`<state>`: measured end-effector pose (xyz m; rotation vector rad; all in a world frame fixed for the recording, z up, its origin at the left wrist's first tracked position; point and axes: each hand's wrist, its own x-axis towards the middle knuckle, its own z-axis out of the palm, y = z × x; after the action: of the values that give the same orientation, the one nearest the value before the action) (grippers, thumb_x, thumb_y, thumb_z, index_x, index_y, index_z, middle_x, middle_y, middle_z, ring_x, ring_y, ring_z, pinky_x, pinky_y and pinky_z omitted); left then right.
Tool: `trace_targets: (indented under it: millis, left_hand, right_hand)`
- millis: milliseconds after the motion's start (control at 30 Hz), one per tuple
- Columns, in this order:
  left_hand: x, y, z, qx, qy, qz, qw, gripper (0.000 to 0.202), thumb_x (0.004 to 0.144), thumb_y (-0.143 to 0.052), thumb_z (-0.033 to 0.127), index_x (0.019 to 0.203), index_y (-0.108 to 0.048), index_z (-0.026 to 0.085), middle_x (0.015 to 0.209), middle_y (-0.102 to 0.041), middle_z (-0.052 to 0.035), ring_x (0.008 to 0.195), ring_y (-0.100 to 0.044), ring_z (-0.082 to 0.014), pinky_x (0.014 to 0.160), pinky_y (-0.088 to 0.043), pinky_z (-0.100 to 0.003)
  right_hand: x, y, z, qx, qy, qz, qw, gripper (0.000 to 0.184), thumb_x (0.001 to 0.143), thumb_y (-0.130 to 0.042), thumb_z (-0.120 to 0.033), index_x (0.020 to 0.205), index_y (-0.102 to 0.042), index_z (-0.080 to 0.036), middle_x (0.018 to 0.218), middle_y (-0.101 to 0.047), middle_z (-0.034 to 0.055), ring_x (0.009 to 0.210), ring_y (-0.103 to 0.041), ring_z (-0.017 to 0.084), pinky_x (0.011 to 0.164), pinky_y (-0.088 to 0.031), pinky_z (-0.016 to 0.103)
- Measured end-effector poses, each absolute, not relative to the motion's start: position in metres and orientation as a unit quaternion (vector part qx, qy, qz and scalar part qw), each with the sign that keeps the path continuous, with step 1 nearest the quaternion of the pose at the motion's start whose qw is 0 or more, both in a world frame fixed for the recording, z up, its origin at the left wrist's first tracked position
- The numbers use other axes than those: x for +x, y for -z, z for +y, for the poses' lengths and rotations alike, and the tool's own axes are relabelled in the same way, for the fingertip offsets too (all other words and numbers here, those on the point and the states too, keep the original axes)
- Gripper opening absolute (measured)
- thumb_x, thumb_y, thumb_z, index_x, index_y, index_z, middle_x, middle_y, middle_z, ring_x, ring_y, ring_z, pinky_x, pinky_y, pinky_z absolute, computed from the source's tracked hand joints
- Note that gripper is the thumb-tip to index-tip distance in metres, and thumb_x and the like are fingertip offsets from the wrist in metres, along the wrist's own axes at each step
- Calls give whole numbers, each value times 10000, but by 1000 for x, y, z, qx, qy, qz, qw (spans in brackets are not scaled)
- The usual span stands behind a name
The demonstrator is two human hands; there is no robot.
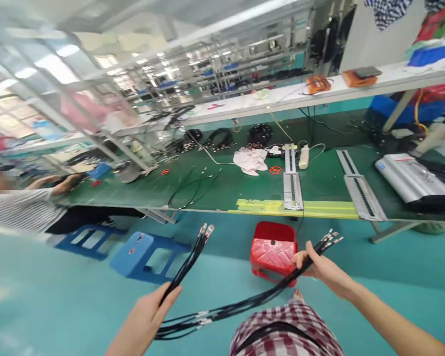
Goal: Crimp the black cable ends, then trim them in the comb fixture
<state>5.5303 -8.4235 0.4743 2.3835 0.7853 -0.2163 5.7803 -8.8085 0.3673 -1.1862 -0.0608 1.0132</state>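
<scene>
I hold a bundle of several thin black cables (241,305) between both hands, above the teal floor. My left hand (148,316) is closed around one end, and its metal-tipped connectors (204,230) stick up and to the right. My right hand (315,267) grips the other end, with the connectors (332,238) pointing up right. The cable middle sags in a loop over my checked-trousered knee (285,329).
A red plastic stool (273,252) stands just ahead, two blue stools (143,254) to the left. Beyond is a long green workbench (226,190) with cables, scissors, a white cloth and metal jigs (292,185). A person in a striped shirt (18,207) sits at far left.
</scene>
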Motion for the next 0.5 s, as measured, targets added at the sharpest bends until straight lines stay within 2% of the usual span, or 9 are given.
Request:
trace_targets:
  millis: [67, 167, 200, 267, 400, 467, 500]
  left_hand:
    - [5620, -496, -8400, 931, 122, 257, 230, 417, 892, -470, 619, 897, -634, 236, 744, -622, -9, 695, -537, -201, 686, -392, -251]
    - [5764, -513, -8370, 969, 126, 166, 136, 469, 877, -476, 647, 1029, -643, 236, 843, -678, -45, 755, -604, -238, 691, -397, -266]
    - [5814, -513, -8362, 977, 130, 123, 115, 480, 881, -468, 650, 1034, -646, 232, 852, -682, -53, 756, -612, -244, 674, -391, -267]
    - [5917, -505, -8352, 981, 164, 8, 106, 487, 914, -413, 635, 927, -659, 214, 772, -661, -50, 694, -597, -225, 621, -371, -262]
    - [6116, -448, -8359, 936, 260, -201, 124, 554, 956, -337, 606, 762, -636, 182, 711, -645, -39, 656, -598, -186, 612, -412, -257]
    - [6190, -401, -8375, 936, 245, -229, 109, 517, 956, -386, 564, 806, -658, 151, 769, -671, -75, 727, -628, -209, 694, -457, -291]
    - [6217, -377, -8383, 940, 224, -236, 103, 481, 951, -422, 536, 879, -670, 130, 864, -688, -111, 812, -641, -237, 766, -470, -329]
  right_hand:
    - [5838, -359, -8810, -574, -483, -29, 661, 647, 895, -427, -717, 854, -708, -135, 900, -678, 95, 846, -633, 185, 673, -500, 274]
    - [5908, -338, -8784, -543, -496, -4, 678, 684, 897, -403, -729, 911, -721, -125, 904, -703, 107, 791, -655, 161, 615, -510, 228]
    - [5929, -329, -8767, -525, -493, 9, 694, 685, 901, -397, -728, 916, -718, -123, 909, -707, 110, 779, -663, 153, 614, -517, 217]
    - [5971, -309, -8726, -501, -485, 39, 716, 695, 904, -382, -735, 936, -704, -120, 892, -712, 116, 769, -688, 157, 611, -532, 210]
    - [6058, -270, -8647, -509, -425, 97, 742, 707, 921, -319, -739, 1002, -658, -124, 975, -718, 132, 784, -718, 156, 666, -557, 215]
    - [6092, -252, -8632, -524, -393, 126, 745, 687, 939, -281, -725, 1067, -626, -145, 1077, -705, 125, 871, -719, 139, 746, -560, 206]
    - [6103, -243, -8631, -532, -389, 137, 739, 670, 946, -282, -714, 1086, -617, -151, 1105, -701, 122, 918, -714, 135, 781, -557, 203]
